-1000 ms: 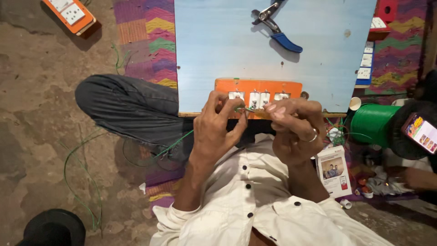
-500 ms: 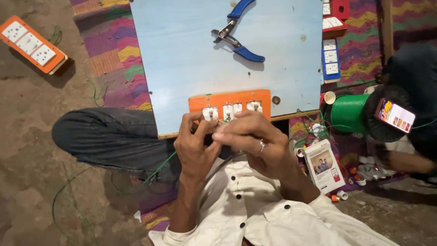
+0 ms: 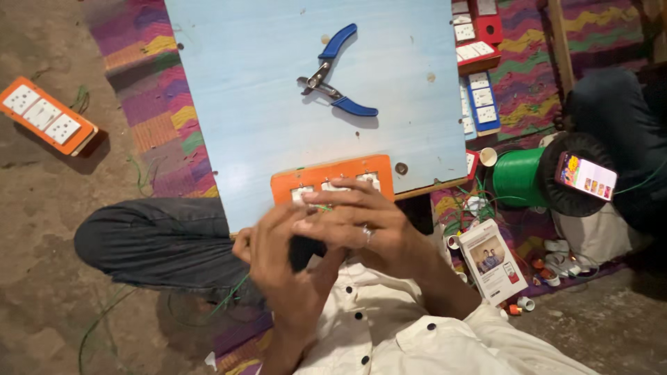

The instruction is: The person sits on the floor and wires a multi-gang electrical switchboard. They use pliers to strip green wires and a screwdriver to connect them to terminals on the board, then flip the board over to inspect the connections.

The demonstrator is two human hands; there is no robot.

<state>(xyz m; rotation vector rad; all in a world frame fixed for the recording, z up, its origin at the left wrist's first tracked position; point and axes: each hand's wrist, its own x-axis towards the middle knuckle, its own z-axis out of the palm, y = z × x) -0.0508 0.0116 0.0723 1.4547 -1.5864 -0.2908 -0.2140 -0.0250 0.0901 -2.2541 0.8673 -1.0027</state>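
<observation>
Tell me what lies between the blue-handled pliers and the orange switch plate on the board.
Nothing: in the head view, the blue-handled pliers and the orange switch plate are separated only by bare light-blue board.

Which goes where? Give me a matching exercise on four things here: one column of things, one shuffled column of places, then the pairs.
Things
1. blue-handled pliers
2. green wire spool
3. orange switch plate
4. second orange switch board

Places
A. on the bare ground, far left
B. near edge of the blue board, at the hands
C. middle of the blue board
D. right of the blue board, on the mat

Pairs: 1-C, 2-D, 3-B, 4-A
</observation>
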